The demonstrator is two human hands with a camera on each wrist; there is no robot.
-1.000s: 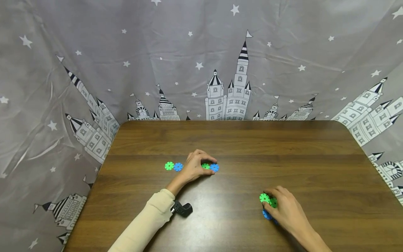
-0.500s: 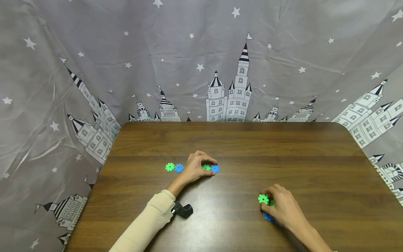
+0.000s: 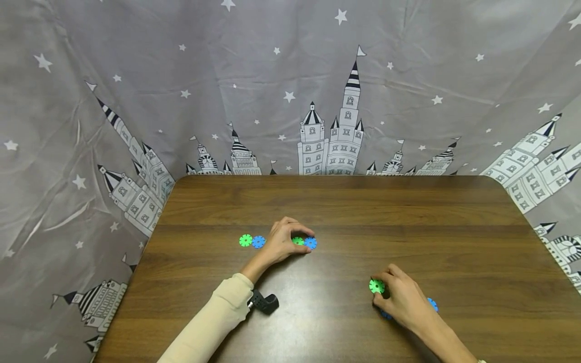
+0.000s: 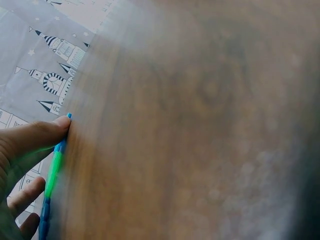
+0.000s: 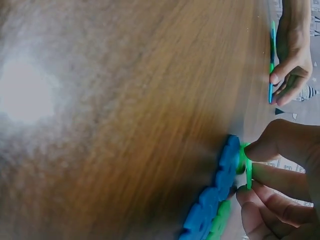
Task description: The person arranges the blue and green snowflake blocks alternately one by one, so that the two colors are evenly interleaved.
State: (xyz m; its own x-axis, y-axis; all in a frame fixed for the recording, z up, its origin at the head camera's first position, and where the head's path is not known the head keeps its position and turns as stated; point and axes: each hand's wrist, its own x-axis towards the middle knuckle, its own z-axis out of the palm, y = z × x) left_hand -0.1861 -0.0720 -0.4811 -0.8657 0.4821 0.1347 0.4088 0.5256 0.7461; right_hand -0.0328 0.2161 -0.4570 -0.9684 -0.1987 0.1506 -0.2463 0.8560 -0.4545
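A row of notched plastic discs lies on the table, alternating green (image 3: 245, 240) and blue (image 3: 258, 242). Over its right part is my left hand (image 3: 281, 242), with thumb and index finger gripping the edges of the blue end disc (image 3: 310, 243); the palm hides the row's middle. Nearer me and to the right, my right hand (image 3: 404, 300) pinches a loose green disc (image 3: 376, 286) between thumb and fingers. Beneath that hand lie more blue discs (image 5: 229, 160) and green discs (image 5: 218, 220), partly hidden.
The brown wooden table (image 3: 340, 201) runs back to a grey curtain (image 3: 254, 75) printed with castles and stars. A black strap piece (image 3: 265, 302) sticks out from the left wrist, close above the tabletop.
My right hand has shifted slightly left with the green disc, and a blue disc now shows to the right of it. The left hand keeps its place on the row.
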